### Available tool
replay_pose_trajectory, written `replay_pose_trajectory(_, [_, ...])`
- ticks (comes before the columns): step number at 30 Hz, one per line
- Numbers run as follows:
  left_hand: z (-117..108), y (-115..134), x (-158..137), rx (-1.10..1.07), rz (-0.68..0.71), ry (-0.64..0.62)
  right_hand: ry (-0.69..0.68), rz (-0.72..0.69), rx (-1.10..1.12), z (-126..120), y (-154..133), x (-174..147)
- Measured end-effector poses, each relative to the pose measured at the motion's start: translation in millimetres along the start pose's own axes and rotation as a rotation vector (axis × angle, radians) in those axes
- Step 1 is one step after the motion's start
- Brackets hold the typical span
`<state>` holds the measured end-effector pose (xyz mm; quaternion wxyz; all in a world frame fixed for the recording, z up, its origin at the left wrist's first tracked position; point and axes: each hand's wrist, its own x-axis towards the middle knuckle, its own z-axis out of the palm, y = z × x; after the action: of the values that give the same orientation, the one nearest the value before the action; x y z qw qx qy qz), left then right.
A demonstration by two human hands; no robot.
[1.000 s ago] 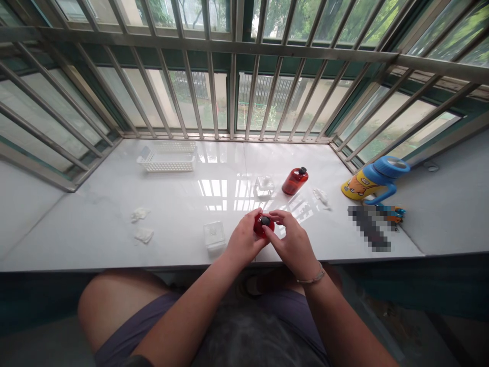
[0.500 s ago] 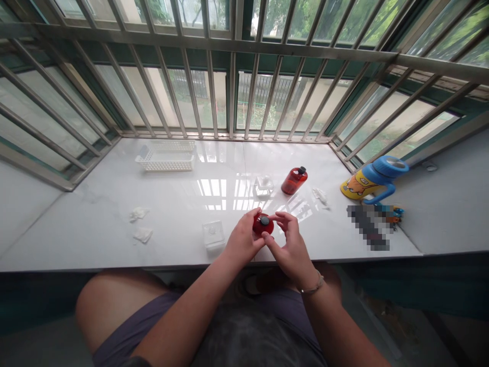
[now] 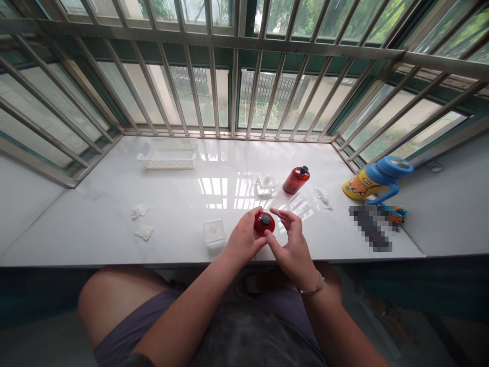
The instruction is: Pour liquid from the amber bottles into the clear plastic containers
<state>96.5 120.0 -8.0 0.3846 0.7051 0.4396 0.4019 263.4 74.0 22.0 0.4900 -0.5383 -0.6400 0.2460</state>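
A red bottle (image 3: 261,227) with a black cap (image 3: 266,219) stands upright near the front of the white counter. My left hand (image 3: 244,234) is wrapped round its left side. On the right, my right hand (image 3: 289,238) has its fingers apart; its thumb is at the bottle's front edge, and whether it touches cannot be told. A clear lidded box (image 3: 214,234) sits just left of my left hand. Behind the bottle is a second clear container (image 3: 265,185), and beside that a second red bottle (image 3: 296,180) with a black cap.
A white plastic basket (image 3: 168,161) lies at the back left. Crumpled tissues (image 3: 144,233) are on the left, another tissue (image 3: 323,197) on the right. A blue and yellow jug (image 3: 376,178) stands far right, by a blurred dark patch (image 3: 370,228). Metal bars (image 3: 233,97) close the back.
The fingers of my right hand have drawn back slightly from the cap and opened. My left hand keeps its hold on the bottle. The view has shifted a little.
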Motion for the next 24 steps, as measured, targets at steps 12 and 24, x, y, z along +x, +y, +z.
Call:
replay_pose_trajectory(12, [4.7,1.8,-1.4,0.029,0.015,0.041,-0.014,-0.142,-0.348,-5.7,-4.7,17.6])
replay_pose_trajectory(24, [21.4,4.5,-7.7,0.248,0.079,0.245,0.023,-0.121,-0.373,2.8,-9.4,17.1])
